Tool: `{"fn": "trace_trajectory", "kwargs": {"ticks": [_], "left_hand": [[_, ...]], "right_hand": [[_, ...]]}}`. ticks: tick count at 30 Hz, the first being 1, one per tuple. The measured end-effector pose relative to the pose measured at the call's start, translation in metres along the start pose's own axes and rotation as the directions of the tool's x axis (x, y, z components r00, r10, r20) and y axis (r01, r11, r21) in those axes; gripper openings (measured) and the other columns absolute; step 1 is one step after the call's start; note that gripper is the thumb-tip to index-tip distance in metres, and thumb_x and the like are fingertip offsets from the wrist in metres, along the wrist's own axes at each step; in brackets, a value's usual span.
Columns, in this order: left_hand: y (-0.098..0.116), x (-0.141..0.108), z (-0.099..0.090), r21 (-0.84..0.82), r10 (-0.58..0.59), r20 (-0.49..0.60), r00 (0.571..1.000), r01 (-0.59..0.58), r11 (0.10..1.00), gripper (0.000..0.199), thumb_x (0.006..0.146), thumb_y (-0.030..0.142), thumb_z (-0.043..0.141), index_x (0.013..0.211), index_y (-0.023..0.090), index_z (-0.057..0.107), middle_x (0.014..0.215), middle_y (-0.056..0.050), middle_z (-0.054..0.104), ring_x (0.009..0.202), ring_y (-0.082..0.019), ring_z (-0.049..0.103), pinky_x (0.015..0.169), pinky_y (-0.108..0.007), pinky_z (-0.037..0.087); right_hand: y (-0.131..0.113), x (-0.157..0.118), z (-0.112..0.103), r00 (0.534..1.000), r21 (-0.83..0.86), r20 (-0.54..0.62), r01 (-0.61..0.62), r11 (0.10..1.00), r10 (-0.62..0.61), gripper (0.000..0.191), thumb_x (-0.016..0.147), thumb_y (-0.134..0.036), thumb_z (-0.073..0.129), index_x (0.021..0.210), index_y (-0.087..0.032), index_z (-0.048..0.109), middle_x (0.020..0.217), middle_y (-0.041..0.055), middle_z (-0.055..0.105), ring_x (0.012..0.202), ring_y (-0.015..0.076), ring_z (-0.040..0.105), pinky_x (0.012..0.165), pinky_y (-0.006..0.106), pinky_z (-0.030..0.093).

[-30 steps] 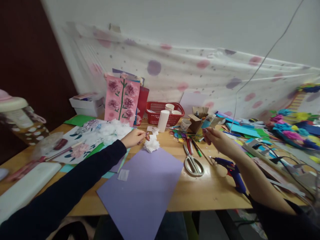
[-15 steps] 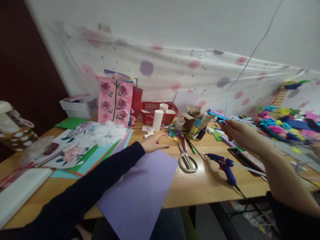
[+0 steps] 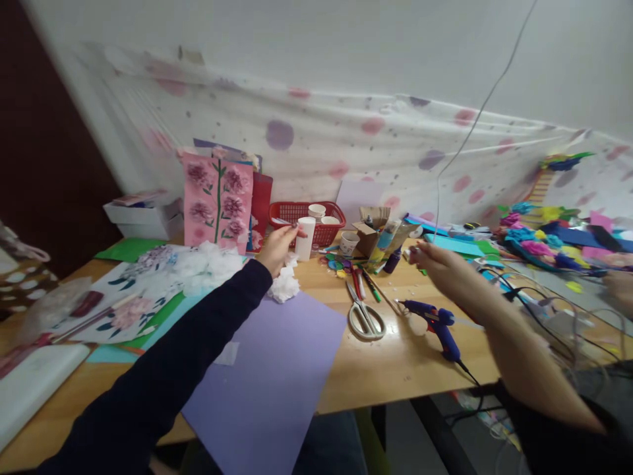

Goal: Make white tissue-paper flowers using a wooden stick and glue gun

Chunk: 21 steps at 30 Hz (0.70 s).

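My left hand [image 3: 277, 248], thumb and fingers closed together, is beside the white cylinder [image 3: 305, 239]; whether anything is between its fingertips is too small to tell. Under it, a crumpled white tuft [image 3: 284, 285] rests at the top of the purple sheet [image 3: 267, 376]. Held up over the right part of the table, my right hand [image 3: 429, 257] is closed on something small and whitish that I cannot make out. Nearer me lie the scissors [image 3: 366, 318] and a blue glue gun [image 3: 438, 323].
A red basket [image 3: 333, 234] with paper cups stands at the back. White fluff [image 3: 210, 265] covers flowered paper at left, before a pink flower picture [image 3: 217, 204]. Cables [image 3: 544, 323] and colourful paper flowers lie at right, where another person's hand [image 3: 620, 290] shows.
My left hand has risen and moved left, its fingers now closed. A white tuft shows beneath it, and a small pale piece appears on the purple sheet. My right hand has moved left.
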<state>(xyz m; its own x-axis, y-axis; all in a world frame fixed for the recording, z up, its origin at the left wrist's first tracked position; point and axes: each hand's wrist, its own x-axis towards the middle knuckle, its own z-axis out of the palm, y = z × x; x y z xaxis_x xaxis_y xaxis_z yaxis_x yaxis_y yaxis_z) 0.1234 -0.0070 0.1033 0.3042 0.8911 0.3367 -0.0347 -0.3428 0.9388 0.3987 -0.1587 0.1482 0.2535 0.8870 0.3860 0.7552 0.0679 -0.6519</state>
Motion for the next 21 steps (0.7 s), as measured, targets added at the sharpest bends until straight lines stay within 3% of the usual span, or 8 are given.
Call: {"fn": "trace_trajectory", "kwargs": {"ticks": [1,3,5,8,11,14,17,21], "left_hand": [[0.01,-0.002,0.0,-0.272,-0.067,0.032,0.997,0.073,0.96,0.029,0.092,0.021,0.041,0.072,0.016,0.062,0.106,-0.01,0.067,0.104,-0.019,0.061,0.095,-0.034,0.043],[0.027,-0.009,0.002,-0.65,-0.18,0.175,0.968,0.251,0.717,0.031,0.093,0.017,0.039,0.069,0.015,0.059,0.098,-0.009,0.069,0.1,-0.017,0.064,0.094,-0.034,0.045],[0.04,-0.019,0.003,-0.801,-0.226,0.248,0.942,0.331,0.499,0.037,0.096,0.016,0.034,0.064,0.015,0.055,0.082,-0.007,0.069,0.086,-0.015,0.067,0.088,-0.033,0.049],[0.051,-0.029,-0.004,-0.871,-0.22,0.276,0.936,0.34,0.353,0.042,0.098,0.016,0.03,0.06,0.016,0.048,0.05,0.002,0.049,0.049,-0.008,0.054,0.064,-0.023,0.051],[0.051,-0.029,-0.023,-0.841,-0.186,0.237,0.954,0.297,0.451,0.04,0.098,0.016,0.029,0.061,0.017,0.044,0.044,0.007,0.028,0.034,-0.005,0.029,0.038,-0.016,0.031],[0.038,-0.024,-0.047,-0.563,-0.187,0.017,0.982,0.164,0.81,0.039,0.098,0.019,0.032,0.062,0.017,0.045,0.045,0.007,0.029,0.035,-0.006,0.023,0.037,-0.018,0.02],[0.014,-0.022,-0.06,-0.265,-0.163,-0.11,0.98,0.129,0.956,0.033,0.093,0.015,0.044,0.062,0.015,0.056,0.048,0.004,0.045,0.041,-0.006,0.033,0.041,-0.018,0.02],[-0.013,-0.028,-0.038,-0.107,-0.202,0.075,0.976,0.21,0.972,0.026,0.086,0.01,0.053,0.065,0.014,0.067,0.071,-0.004,0.068,0.066,-0.012,0.054,0.056,-0.02,0.036]], "right_hand": [[-0.007,0.003,0.02,0.999,0.08,0.039,-0.031,0.996,0.028,0.018,0.077,-0.034,0.054,0.065,-0.021,0.057,0.068,0.0041,0.06,0.07,0.0209,0.052,0.07,0.034,0.041],[-0.023,0.008,0.064,0.99,0.257,0.131,-0.086,0.962,0.053,0.021,0.078,-0.036,0.053,0.063,-0.021,0.054,0.072,0.005,0.063,0.08,0.0227,0.055,0.079,0.036,0.041],[-0.038,0.011,0.108,0.973,0.378,0.228,-0.124,0.918,0.037,0.023,0.08,-0.039,0.049,0.067,-0.021,0.055,0.081,0.0055,0.066,0.091,0.0232,0.058,0.086,0.037,0.041],[-0.059,0.008,0.16,0.921,0.516,0.389,-0.198,0.834,-0.022,0.028,0.08,-0.046,0.047,0.068,-0.021,0.05,0.085,0.0063,0.067,0.096,0.0224,0.06,0.087,0.039,0.042],[-0.072,0.001,0.18,0.828,0.57,0.548,-0.264,0.778,-0.121,0.035,0.077,-0.053,0.052,0.066,-0.021,0.047,0.066,0.0031,0.061,0.072,0.0196,0.062,0.077,0.038,0.047],[-0.069,-0.002,0.164,0.758,0.55,0.635,-0.306,0.777,-0.151,0.037,0.076,-0.053,0.058,0.064,-0.02,0.048,0.051,-0.0022,0.049,0.05,0.0149,0.052,0.061,0.035,0.047],[-0.054,0.004,0.123,0.793,0.518,0.602,-0.294,0.803,-0.098,0.035,0.077,-0.047,0.062,0.061,-0.02,0.046,0.05,-0.0046,0.044,0.047,0.0098,0.042,0.051,0.026,0.039],[-0.038,0.016,0.064,0.86,0.403,0.511,-0.258,0.878,0.018,0.032,0.076,-0.043,0.065,0.063,-0.018,0.05,0.055,-0.004,0.046,0.05,0.0088,0.04,0.052,0.025,0.034]]}}
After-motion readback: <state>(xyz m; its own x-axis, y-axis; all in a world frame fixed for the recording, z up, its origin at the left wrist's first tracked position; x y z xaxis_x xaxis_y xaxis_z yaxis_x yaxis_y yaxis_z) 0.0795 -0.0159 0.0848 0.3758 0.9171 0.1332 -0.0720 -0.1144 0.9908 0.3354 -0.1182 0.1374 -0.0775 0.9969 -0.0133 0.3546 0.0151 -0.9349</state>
